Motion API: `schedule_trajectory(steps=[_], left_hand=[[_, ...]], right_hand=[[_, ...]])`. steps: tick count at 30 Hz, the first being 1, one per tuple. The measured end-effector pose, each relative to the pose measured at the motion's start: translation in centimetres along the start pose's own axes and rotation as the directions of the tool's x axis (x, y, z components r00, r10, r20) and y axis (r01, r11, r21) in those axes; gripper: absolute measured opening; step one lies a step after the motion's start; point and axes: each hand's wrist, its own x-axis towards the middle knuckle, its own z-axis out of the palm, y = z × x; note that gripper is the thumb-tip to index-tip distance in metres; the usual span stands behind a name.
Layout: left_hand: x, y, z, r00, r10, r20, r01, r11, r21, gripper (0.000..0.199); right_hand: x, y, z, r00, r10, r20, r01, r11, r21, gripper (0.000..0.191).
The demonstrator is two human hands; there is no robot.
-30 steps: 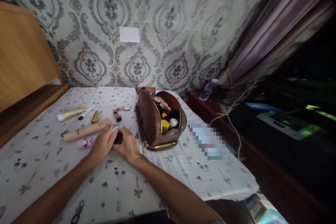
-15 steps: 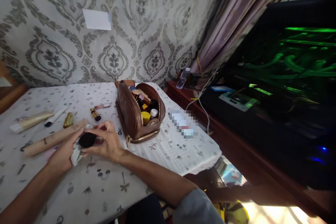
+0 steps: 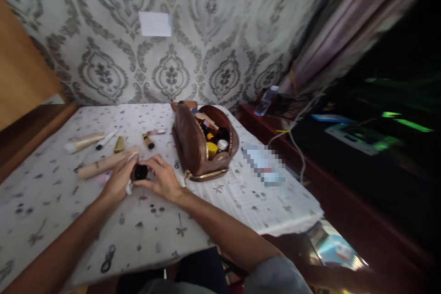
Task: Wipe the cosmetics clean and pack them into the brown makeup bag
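Observation:
Over the front left part of the table, both hands meet around a small dark round jar [image 3: 140, 172] with a black face turned towards me. My left hand [image 3: 117, 179] grips its far left side, with a white cloth [image 3: 129, 187] bunched between palm and jar. Thumb and fingertips of my right hand [image 3: 165, 180] pinch the jar from the right. Just behind the left hand lies a long beige tube [image 3: 90, 169]. Beyond are a gold lipstick-like tube [image 3: 119, 144], a black-and-gold tube [image 3: 148, 141], a slim pink tube [image 3: 156, 132], a white tube [image 3: 107, 138] and a cream tube [image 3: 83, 143].
An unzipped brown toiletry bag [image 3: 193, 147], packed with bottles and jars, stands right of my hands. A blurred-out flat item [image 3: 263, 165] lies near the table's right edge. On the dark red desk [image 3: 250, 112] beyond stand a water bottle [image 3: 266, 100] and cables.
My view has turned left, so everything sits further right in the picture. Both hands keep hold of the jar, its black face turned slightly, with less of the cloth showing.

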Motion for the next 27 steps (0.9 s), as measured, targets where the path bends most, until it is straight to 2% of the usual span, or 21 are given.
schedule_trajectory(steps=[3,8,12,14,16,21,24,27], left_hand=[[0.1,0.8,-0.4,1.0,-0.011,-0.024,0.012,1.0,0.01,0.05],[-0.6,2.0,-0.6,0.981,0.036,0.189,-0.015,0.993,-0.114,0.051],[-1.0,1.7,-0.5,0.938,-0.088,0.334,0.143,0.979,-0.145,0.072],[-1.2,1.4,-0.5,0.917,-0.127,0.378,0.183,0.976,-0.114,0.078],[-1.4,1.2,-0.5,0.91,-0.152,0.386,0.193,0.979,-0.068,0.074],[-1.6,1.1,-0.4,0.902,-0.212,0.375,0.243,0.969,-0.036,0.063],[-1.5,1.1,-0.5,0.877,-0.235,0.418,0.284,0.957,-0.057,0.062],[-1.3,1.1,-0.7,0.853,-0.25,0.458,0.331,0.938,-0.105,0.063]], right_hand=[[0.1,-0.2,0.0,0.999,-0.017,0.028,0.013,0.99,0.142,0.042],[0.5,-0.6,0.1,0.998,0.062,-0.004,-0.057,0.934,0.353,0.043],[0.7,-0.1,0.1,0.985,0.159,-0.069,-0.11,0.882,0.459,0.045],[0.6,0.2,0.1,0.976,0.185,-0.113,-0.119,0.892,0.435,0.044],[0.6,0.4,0.0,0.97,0.182,-0.161,-0.117,0.931,0.346,0.041],[0.3,0.0,-0.3,0.975,0.062,-0.212,-0.05,0.997,0.064,0.032],[0.1,-0.1,-0.3,0.979,0.01,-0.202,-0.007,1.0,0.013,0.035],[0.2,0.0,-0.2,0.982,0.021,-0.188,-0.017,1.0,0.024,0.048]])
